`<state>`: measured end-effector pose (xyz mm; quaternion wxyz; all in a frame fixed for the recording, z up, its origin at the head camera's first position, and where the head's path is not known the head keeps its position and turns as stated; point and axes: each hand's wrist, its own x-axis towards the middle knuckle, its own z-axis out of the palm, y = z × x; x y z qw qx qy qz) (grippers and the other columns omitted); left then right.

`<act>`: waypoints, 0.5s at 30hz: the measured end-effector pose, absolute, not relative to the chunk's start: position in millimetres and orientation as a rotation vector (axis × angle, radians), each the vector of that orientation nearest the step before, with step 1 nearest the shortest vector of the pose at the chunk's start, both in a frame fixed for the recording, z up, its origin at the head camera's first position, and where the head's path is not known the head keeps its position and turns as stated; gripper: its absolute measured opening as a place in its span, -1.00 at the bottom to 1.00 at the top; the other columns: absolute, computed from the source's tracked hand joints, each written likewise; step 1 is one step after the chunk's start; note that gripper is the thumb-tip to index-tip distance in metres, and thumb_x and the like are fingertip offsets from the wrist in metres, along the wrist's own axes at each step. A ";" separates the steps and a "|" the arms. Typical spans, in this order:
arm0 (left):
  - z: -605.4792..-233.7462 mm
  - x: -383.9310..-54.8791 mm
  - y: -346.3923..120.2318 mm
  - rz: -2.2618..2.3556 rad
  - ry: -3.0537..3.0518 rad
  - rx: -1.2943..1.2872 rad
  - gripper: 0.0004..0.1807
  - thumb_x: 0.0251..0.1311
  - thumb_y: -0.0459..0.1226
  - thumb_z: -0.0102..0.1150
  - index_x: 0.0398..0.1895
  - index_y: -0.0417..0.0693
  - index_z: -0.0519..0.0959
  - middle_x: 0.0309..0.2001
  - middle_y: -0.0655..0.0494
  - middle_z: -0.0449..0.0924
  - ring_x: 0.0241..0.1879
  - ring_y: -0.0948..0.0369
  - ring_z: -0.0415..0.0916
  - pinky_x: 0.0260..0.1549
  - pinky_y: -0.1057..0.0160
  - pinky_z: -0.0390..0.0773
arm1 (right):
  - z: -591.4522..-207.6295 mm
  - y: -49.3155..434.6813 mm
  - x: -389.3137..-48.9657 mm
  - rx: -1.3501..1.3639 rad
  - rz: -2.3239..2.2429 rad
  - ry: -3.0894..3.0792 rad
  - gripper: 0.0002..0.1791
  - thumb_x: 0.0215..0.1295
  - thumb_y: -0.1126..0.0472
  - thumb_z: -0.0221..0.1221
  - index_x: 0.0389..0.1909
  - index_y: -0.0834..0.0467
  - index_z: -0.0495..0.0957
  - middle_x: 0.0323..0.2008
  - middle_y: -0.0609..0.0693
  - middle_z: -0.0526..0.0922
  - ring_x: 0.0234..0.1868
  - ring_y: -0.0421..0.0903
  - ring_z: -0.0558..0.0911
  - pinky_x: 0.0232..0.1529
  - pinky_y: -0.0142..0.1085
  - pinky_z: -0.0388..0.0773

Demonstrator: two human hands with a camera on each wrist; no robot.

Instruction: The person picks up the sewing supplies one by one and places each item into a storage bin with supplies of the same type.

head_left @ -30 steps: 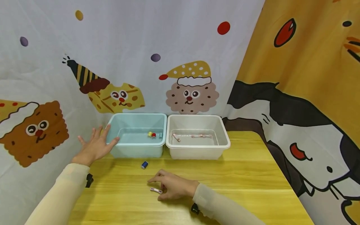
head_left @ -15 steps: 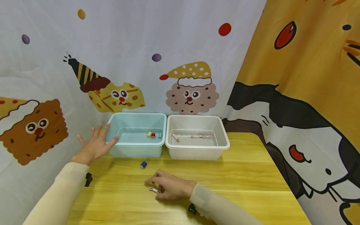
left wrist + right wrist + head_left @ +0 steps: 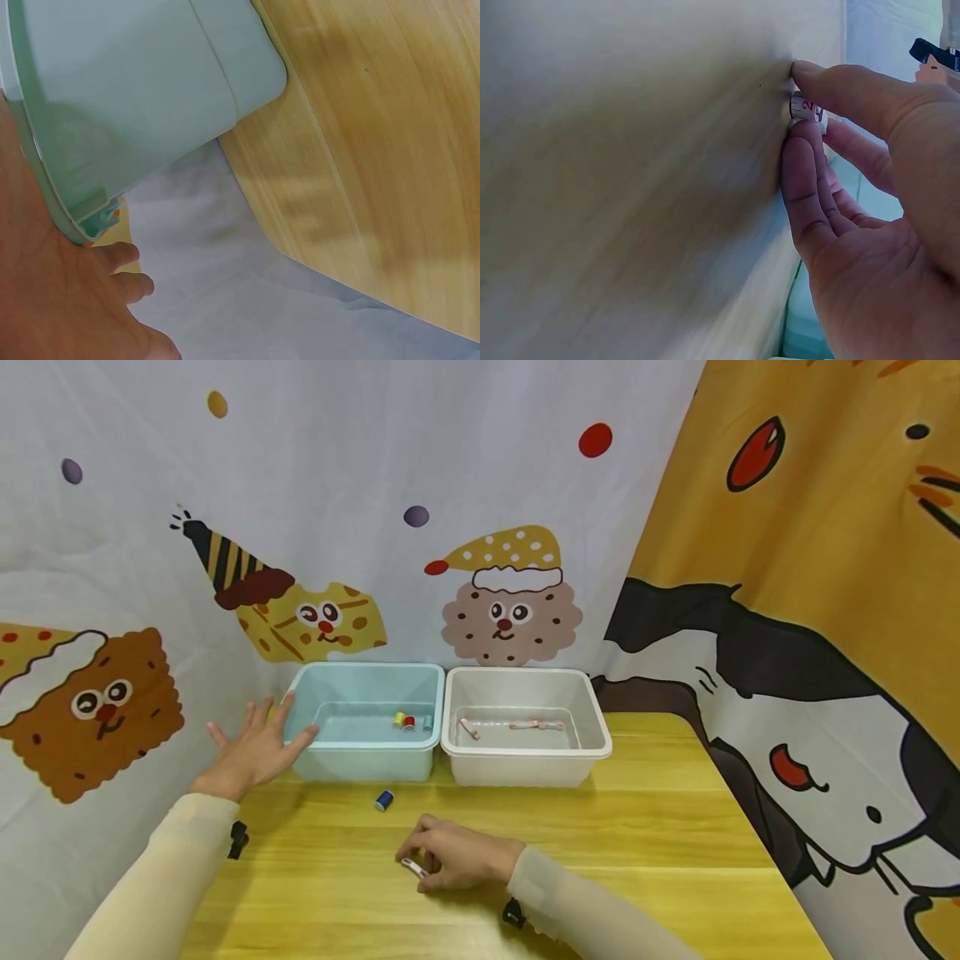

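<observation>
My right hand (image 3: 461, 856) is low over the table, its finger and thumb at the two ends of a small folded measuring tape (image 3: 414, 867). In the right wrist view, red and dark markings show on the white tape (image 3: 804, 107) between the curled fingers and thumb. My left hand (image 3: 251, 752) lies with spread fingers against the left rim of the light blue bin (image 3: 363, 762). In the left wrist view, the hand (image 3: 67, 300) is at that bin's rim. A blue spool of thread (image 3: 384, 801) lies on the table in front of the bin.
Inside the blue bin are a yellow spool (image 3: 399, 720), a red spool (image 3: 409, 723) and a light blue spool (image 3: 427, 722). A white bin (image 3: 525, 768) stands right beside it, with folded strips (image 3: 536, 725) inside. A printed curtain (image 3: 322, 460) hangs behind the wooden table (image 3: 637, 827).
My right hand's finger and thumb have closed in on the ends of the measuring tape. The left hand stays at the blue bin.
</observation>
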<state>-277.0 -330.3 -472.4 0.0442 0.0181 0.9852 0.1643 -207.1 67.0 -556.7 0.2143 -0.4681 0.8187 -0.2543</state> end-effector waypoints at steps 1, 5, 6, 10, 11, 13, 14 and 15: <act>-472.2 -276.8 -330.2 0.507 3.011 0.055 0.25 0.63 0.61 -0.32 0.99 -0.01 -0.27 0.88 -0.58 -0.35 0.83 -0.66 -0.42 0.44 -0.95 -0.67 | -557.5 67.1 -207.6 -1.296 -0.711 2.271 -0.38 0.55 0.20 0.56 0.56 0.02 0.68 0.23 -0.07 0.61 -0.09 -0.52 0.65 0.03 -0.65 0.67; -472.6 -275.6 -329.9 0.512 3.006 0.053 0.24 0.63 0.61 -0.32 0.99 -0.01 -0.28 0.88 -0.59 -0.37 0.83 -0.65 -0.43 0.43 -0.95 -0.68 | -559.1 67.1 -208.0 -1.294 -0.714 2.273 -0.40 0.54 0.20 0.56 0.53 0.03 0.69 0.18 -0.08 0.63 -0.10 -0.51 0.66 0.01 -0.65 0.68; -473.0 -275.1 -329.7 0.510 3.003 0.051 0.25 0.63 0.61 -0.33 0.99 -0.01 -0.28 0.88 -0.59 -0.37 0.83 -0.65 -0.42 0.43 -0.95 -0.68 | -558.9 67.2 -207.8 -1.296 -0.712 2.273 -0.40 0.54 0.20 0.56 0.53 0.04 0.69 0.17 -0.08 0.64 -0.11 -0.51 0.66 0.01 -0.65 0.68; -474.1 -275.0 -330.2 0.511 3.001 0.049 0.24 0.64 0.60 -0.32 0.99 -0.01 -0.29 0.88 -0.60 -0.37 0.83 -0.65 -0.42 0.43 -0.95 -0.69 | -559.8 67.6 -208.6 -1.322 -0.711 2.280 -0.42 0.54 0.18 0.57 0.51 0.05 0.70 0.15 -0.08 0.65 -0.12 -0.52 0.65 -0.01 -0.65 0.67; -473.5 -275.1 -330.1 0.511 3.004 0.049 0.24 0.64 0.60 -0.32 0.99 0.00 -0.29 0.88 -0.60 -0.36 0.83 -0.65 -0.42 0.43 -0.96 -0.68 | -560.3 67.8 -209.0 -1.329 -0.714 2.283 -0.42 0.54 0.18 0.57 0.51 0.06 0.70 0.15 -0.08 0.66 -0.13 -0.52 0.65 -0.02 -0.66 0.67; -471.8 -275.5 -329.9 0.514 3.008 0.052 0.24 0.64 0.60 -0.31 0.99 0.00 -0.29 0.88 -0.59 -0.35 0.84 -0.65 -0.42 0.43 -0.96 -0.67 | -561.3 68.3 -210.2 -1.342 -0.717 2.291 -0.43 0.54 0.16 0.57 0.50 0.06 0.70 0.15 -0.08 0.66 -0.14 -0.53 0.64 -0.03 -0.66 0.67; -471.2 -276.0 -329.9 0.514 3.011 0.052 0.24 0.64 0.60 -0.31 0.99 0.00 -0.29 0.88 -0.59 -0.34 0.84 -0.65 -0.41 0.43 -0.96 -0.67 | -561.8 68.7 -210.4 -1.345 -0.719 2.294 -0.43 0.54 0.15 0.57 0.50 0.06 0.71 0.15 -0.09 0.66 -0.14 -0.53 0.64 -0.04 -0.66 0.67; -470.6 -276.2 -329.7 0.512 3.014 0.053 0.24 0.64 0.60 -0.31 0.99 0.00 -0.28 0.88 -0.59 -0.32 0.84 -0.65 -0.40 0.43 -0.96 -0.66 | -561.7 69.1 -210.3 -1.343 -0.722 2.296 -0.43 0.53 0.15 0.58 0.49 0.06 0.71 0.15 -0.09 0.66 -0.14 -0.53 0.64 -0.04 -0.66 0.67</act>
